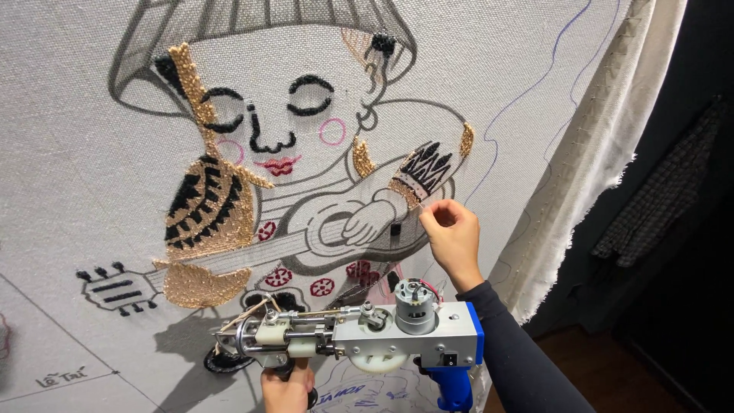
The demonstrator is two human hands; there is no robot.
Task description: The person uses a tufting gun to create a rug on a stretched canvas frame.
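— What is the right hand (453, 235) doing up there?

— Its thumb and forefinger are pressed together in a fine pinch on a thin pale strand of yarn (409, 195), right at the surface of the stretched grey tufting cloth (69, 153); the other fingers are curled in toward the palm; the pinch sits just beside the tan-and-black tufted cuff (423, 174) of the drawn figure's arm, above the outlined guitar body (336, 237); a dark sleeve (520, 352) covers the forearm.

— And the left hand (288, 388)?

— It is low at the bottom edge of the view, fingers wrapped tight around a dark grip under the front of the tufting gun (367, 336); only the knuckles and the top of the hand show, so how the thumb lies I cannot tell.

— Where is the gun itself?

— It lies level across the lower middle of the view, in front of the cloth; its needle end (241, 336) points left, with beige yarn looped through the metal ring there; the round motor (415, 304) stands up on top; the blue handle (456, 382) hangs down at the right end, with no hand on it.

— What else is on the cloth?

— Tan and black tufted patches on the figure's shoulder (206, 206), the black closed eyes, red lips, and a loose frayed edge of white fabric (581, 153) at the right.
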